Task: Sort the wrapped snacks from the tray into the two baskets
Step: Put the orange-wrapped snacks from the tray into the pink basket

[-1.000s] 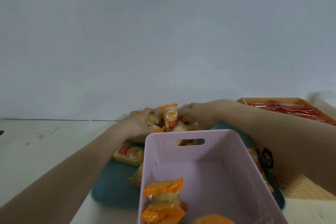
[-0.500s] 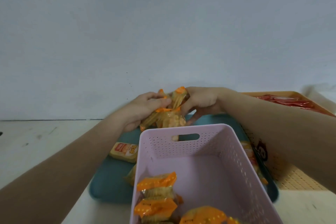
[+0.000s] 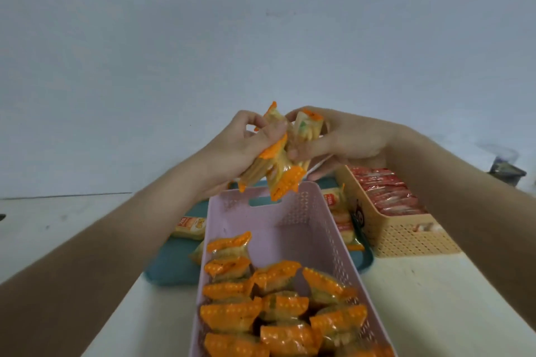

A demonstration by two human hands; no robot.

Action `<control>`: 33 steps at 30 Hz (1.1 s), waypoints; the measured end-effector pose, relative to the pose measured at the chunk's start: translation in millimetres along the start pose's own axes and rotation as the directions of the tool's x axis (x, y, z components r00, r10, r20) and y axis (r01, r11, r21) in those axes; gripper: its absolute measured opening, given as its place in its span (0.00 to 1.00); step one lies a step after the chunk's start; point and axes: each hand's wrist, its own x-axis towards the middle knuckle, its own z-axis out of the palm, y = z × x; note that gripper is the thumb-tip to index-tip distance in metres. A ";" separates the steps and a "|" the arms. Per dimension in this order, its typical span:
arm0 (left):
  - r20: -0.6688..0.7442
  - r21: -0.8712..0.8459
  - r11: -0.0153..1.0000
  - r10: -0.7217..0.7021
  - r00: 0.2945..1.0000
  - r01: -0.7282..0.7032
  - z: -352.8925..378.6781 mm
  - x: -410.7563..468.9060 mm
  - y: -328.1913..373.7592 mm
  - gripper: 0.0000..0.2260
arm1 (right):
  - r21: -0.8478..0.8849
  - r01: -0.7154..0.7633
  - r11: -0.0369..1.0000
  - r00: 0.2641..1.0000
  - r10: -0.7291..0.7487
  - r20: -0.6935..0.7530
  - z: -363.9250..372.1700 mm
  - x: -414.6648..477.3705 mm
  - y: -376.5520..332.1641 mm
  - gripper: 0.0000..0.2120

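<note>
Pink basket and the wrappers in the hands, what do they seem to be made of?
The pink basket is probably moulded plastic, matte, given its rows of small holes and cut-out handle. The wrappers gripped by the left hand and right hand look like thin glossy plastic film, partly clear with orange ends, crinkled.

The centre basket [image 3: 307, 229] is stood on the tray [image 3: 171, 269], with wrapped snacks [image 3: 278, 310] piled at its near end. A second basket [image 3: 406, 243], filled with packets [image 3: 388, 194], is set just right of the tray. A loose packet [image 3: 191, 227] lies left of the centre basket; a snack bundle [image 3: 278, 171] is held above that basket's far rim.
</note>
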 end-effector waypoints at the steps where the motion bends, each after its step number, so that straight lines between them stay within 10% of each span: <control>1: -0.006 0.023 0.999 -0.022 1.000 0.022 4.7 -3.9 -5.4 0.23 | 0.001 -0.016 1.000 0.999 0.016 -0.028 5.2 -6.2 4.8 0.23; 7: 0.004 0.368 0.928 0.064 0.998 -0.061 17.2 -17.5 -32.2 0.04 | -0.309 -0.072 0.948 0.987 0.023 -0.160 29.7 -32.2 25.5 0.31; 15: 0.070 0.816 0.569 0.075 0.995 -0.100 4.4 -39.7 -22.3 0.13 | -0.653 0.025 0.757 0.976 -0.159 -0.148 49.0 -36.0 36.0 0.22; 22: 0.511 0.798 0.504 -0.270 0.816 -0.332 13.9 -38.6 -26.9 0.14 | -0.603 -0.001 0.798 0.984 -0.107 -0.143 53.8 -33.9 30.2 0.23; 27: 0.326 0.808 0.538 -0.068 0.943 -0.241 6.5 -33.4 -27.6 0.06 | -0.596 0.008 0.803 0.973 -0.143 -0.180 50.3 -30.8 32.8 0.17; 33: 0.247 0.964 -0.016 -0.332 0.910 -0.267 9.1 -11.9 -34.7 0.07 | -0.623 0.001 0.782 0.953 -0.190 -0.236 51.2 -22.6 29.9 0.12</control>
